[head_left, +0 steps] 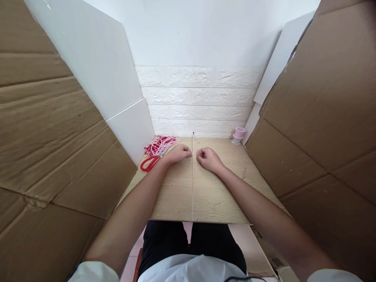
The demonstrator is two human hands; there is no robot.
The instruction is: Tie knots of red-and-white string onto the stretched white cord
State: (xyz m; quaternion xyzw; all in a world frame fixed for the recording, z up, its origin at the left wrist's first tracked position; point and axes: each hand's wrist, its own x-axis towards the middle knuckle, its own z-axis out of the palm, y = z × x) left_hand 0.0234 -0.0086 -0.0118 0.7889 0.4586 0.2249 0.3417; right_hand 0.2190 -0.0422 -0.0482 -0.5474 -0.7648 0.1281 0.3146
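A pale cord runs straight down the middle of the wooden tabletop, from a small dark peg near the wall to the front edge. My left hand is closed just left of the cord, fingertips pinched on a thin thread. On the other side, my right hand pinches the thread too, with thumb and forefinger together. A short stretch of this thread crosses the cord between both hands. A loose thread end curves below my left hand. Whether the thread is knotted there is too small to tell.
Red-handled scissors lie left of my left hand, beside a pile of red and pink-white braided cords. Two stacked thread spools stand at the back right. Cardboard panels flank both sides; a white brick-patterned wall closes the back.
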